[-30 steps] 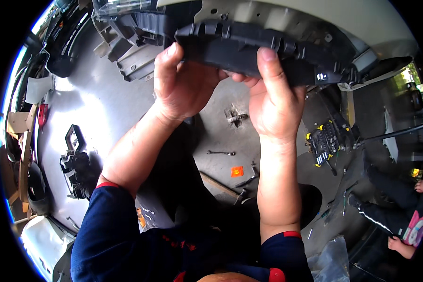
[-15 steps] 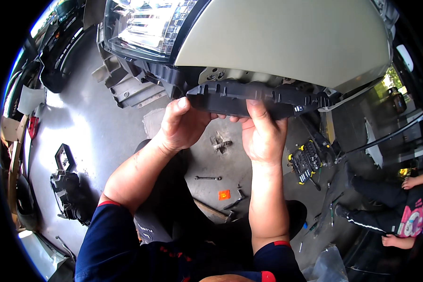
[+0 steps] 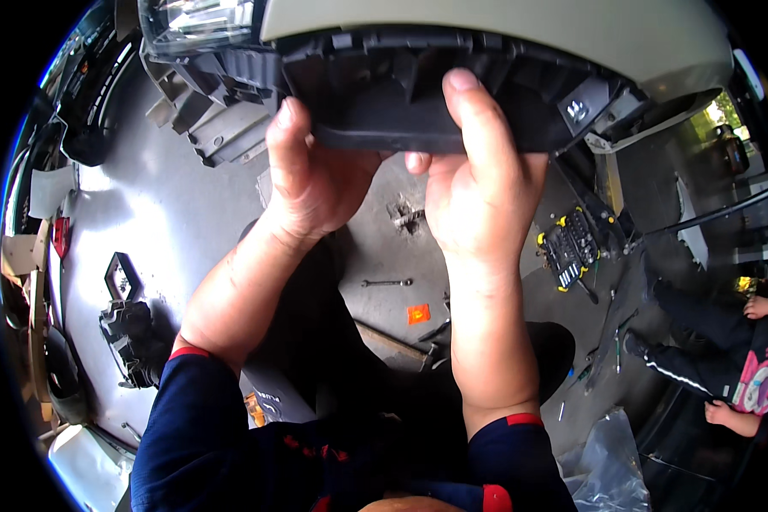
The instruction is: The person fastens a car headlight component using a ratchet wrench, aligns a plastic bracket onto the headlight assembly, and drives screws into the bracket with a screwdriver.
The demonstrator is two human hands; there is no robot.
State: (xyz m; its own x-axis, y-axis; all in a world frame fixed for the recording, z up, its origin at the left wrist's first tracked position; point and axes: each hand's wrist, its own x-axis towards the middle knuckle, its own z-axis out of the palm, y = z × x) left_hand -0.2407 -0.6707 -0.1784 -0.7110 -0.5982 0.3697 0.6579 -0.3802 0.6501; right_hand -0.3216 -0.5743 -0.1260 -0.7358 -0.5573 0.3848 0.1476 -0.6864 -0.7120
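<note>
A black ribbed plastic bracket (image 3: 367, 111) sits just under the edge of a cream car body panel (image 3: 503, 21), beside a headlamp (image 3: 196, 21). My left hand (image 3: 316, 171) grips its lower left end, thumb raised along the end and fingers underneath. My right hand (image 3: 478, 179) holds it right of centre, thumb pressed on the front face and fingers curled below it. Part of the panel's underside behind the bracket is hidden by it.
Below lie an open socket set (image 3: 570, 252), a wrench (image 3: 386, 282) and an orange square (image 3: 418, 314) on the concrete floor. Loose black parts (image 3: 132, 333) lie at left. Another person (image 3: 759, 375) in dark trousers sits at lower right.
The bracket has tilted to show more of its inner face and has risen in view since half a second ago, along with both my hands. My right thumb reaches higher on it.
</note>
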